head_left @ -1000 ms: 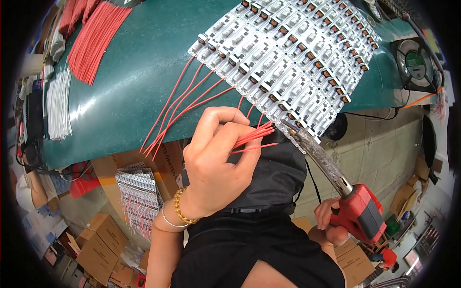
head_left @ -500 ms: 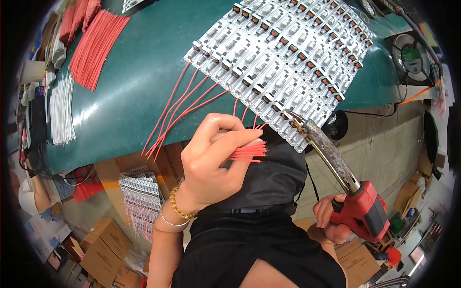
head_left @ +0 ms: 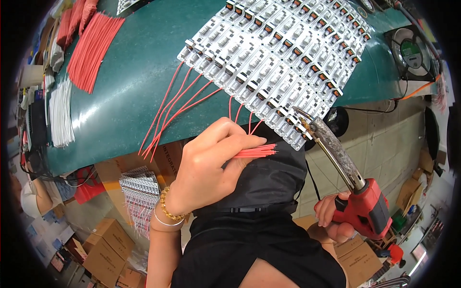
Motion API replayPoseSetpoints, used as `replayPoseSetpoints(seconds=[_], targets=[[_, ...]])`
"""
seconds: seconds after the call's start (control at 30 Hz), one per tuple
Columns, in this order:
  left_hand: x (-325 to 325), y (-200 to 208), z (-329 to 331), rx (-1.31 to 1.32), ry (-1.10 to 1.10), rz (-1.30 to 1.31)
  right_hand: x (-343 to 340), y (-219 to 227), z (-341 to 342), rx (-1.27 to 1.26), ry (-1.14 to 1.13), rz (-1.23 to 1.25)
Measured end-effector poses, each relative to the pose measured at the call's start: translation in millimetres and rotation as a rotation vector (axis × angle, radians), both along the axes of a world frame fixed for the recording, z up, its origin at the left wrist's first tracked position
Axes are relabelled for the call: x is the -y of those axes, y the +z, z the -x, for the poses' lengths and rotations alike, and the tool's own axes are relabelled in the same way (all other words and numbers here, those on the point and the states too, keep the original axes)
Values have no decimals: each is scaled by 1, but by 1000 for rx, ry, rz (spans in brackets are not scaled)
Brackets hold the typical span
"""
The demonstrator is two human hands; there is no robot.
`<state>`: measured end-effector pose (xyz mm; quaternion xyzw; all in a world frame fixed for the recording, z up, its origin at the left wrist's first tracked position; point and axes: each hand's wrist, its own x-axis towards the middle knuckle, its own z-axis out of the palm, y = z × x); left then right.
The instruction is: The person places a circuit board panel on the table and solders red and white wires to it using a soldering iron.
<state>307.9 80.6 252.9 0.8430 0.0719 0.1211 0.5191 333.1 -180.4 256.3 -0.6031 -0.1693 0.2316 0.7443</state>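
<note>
My left hand (head_left: 206, 161) is closed around a bundle of thin red wires (head_left: 257, 151), whose cut ends point right past the fingertips. Several red wires run from the near-left edge of a panel of small circuit boards (head_left: 261, 60); some drop behind my left fingers, others trail loose over the table edge. My right hand (head_left: 333, 218) grips a red-handled soldering gun (head_left: 367, 211) with a scorched metal barrel. Its bent tip is over the panel's near corner; whether it touches is unclear.
The green table (head_left: 144, 81) holds a bundle of red wires (head_left: 93, 50) and white wires (head_left: 61, 113) at left. A fan (head_left: 409, 54) stands at far right. Below the table are another stack of wired boards (head_left: 139, 192) and cardboard boxes (head_left: 108, 245).
My left hand has moved slightly down and left, and more of the wires between it and the panel shows. The soldering gun's tip has shifted slightly right along the panel's edge.
</note>
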Motion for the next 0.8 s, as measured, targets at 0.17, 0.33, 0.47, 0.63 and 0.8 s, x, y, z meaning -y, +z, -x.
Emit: replayPoseSetpoints(seconds=[0.17,0.33,0.47,0.63,0.8], targets=[[12,-10,5,120,131,16,6,-1,11,8,-68,52],[22,-10,0,38,204,-27,8,2,25,-133,-277,87],[20,-6,0,35,206,-33,16,-4,26,-113,-226,57],[22,-9,-1,33,225,-56,30,-16,23,1,-78,125],[23,-12,-1,42,230,-62,15,-6,28,-82,-247,105]])
